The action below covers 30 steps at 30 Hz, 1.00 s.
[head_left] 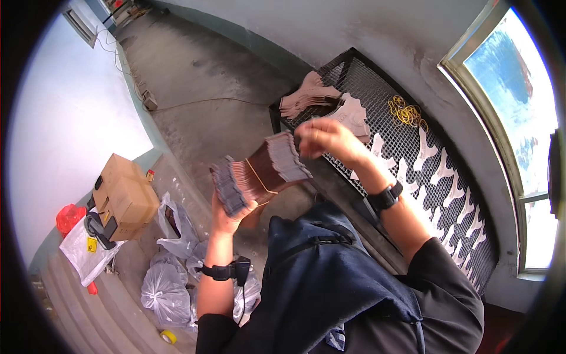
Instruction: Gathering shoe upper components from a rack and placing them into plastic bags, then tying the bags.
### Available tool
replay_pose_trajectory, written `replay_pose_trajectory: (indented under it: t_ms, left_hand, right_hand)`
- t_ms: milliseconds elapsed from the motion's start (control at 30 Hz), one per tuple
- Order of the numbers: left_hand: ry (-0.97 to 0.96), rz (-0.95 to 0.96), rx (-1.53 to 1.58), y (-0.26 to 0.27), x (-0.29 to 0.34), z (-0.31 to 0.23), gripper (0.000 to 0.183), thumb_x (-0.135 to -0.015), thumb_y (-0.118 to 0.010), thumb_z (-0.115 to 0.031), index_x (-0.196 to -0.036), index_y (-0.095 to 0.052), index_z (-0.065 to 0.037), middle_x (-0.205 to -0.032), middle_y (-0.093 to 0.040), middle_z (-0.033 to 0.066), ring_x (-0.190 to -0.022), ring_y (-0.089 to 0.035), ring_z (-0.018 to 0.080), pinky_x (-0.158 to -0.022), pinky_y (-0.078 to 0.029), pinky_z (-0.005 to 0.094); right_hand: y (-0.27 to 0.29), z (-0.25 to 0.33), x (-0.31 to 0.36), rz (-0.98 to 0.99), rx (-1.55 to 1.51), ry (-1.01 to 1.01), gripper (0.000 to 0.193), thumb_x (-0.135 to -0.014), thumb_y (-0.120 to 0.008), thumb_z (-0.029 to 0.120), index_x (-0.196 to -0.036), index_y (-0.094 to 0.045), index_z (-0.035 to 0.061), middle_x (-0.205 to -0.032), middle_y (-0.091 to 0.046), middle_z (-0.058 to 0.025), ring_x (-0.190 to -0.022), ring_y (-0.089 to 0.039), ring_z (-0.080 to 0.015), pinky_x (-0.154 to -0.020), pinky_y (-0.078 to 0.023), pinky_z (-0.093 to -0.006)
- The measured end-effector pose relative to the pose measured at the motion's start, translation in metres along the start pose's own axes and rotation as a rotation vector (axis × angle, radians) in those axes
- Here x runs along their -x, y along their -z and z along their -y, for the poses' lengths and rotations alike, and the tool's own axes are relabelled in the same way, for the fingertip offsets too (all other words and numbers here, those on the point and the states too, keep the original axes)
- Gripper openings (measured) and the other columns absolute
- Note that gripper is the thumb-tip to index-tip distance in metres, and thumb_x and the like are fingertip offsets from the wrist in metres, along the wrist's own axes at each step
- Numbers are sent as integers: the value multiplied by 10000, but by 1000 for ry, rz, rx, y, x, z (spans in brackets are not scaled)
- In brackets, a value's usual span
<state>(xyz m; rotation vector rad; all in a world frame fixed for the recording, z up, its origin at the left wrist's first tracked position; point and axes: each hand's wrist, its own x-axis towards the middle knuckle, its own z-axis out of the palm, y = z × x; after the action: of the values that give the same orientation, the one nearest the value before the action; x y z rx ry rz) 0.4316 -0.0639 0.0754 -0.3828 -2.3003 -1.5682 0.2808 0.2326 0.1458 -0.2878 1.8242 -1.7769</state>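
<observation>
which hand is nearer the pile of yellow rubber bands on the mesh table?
Right. The right hand pinches the top of the banded stack of brown cardboard cutouts, closer to the yellow rubber bands. The left hand supports the stack's lower end, farther away.

Palm of the left hand (231,213) hidden beneath the banded stack of brown card pieces (259,172); only fingertips seen. Fingertips of the right hand (324,138) blurred, grip on the stack's far end not resolved. Yellow rubber bands (404,112) beyond the right hand too small to be counted. Contents of the plastic bags (168,289) below the left hand concealed.
</observation>
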Motion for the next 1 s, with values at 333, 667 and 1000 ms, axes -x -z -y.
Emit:
replay_pose_trajectory:
  t_ms: [333, 667, 1000]
  left_hand:
    - [853, -416, 1146, -84, -18, -14, 779, -958, -445, -660, -1430, -430, -41, -1376, -531, 137, -1253, -523, 297, -1065, -425, 472]
    - [861, -144, 1098, -119, -6, 0, 874, -908, -715, -410, -1510, -191, -52, -1416, -452, 154, -1280, -473, 240, -1023, -454, 449]
    - [998, -94, 1083, -84, 40, 6, 771, -917, -629, -572, -1465, -402, -80, -1304, -569, 59, -1161, -536, 158, -963, -423, 365]
  right_hand:
    - [-84, -59, 22, 299, 542, 140, 1247, -814, -752, 579, -1561, 53, -12, -1558, -230, -332, -1457, -290, -404, -1191, -279, -429]
    - [-57, -50, 18, 295, 138, -114, 862, -882, -777, 279, -1513, -272, -21, -1374, -520, -140, -1251, -510, -196, -1062, -424, -335]
    - [-91, -72, -1, 464, 369, -268, 829, -906, -731, 365, -1498, -311, -36, -1304, -573, -156, -1166, -565, -190, -1000, -462, -322]
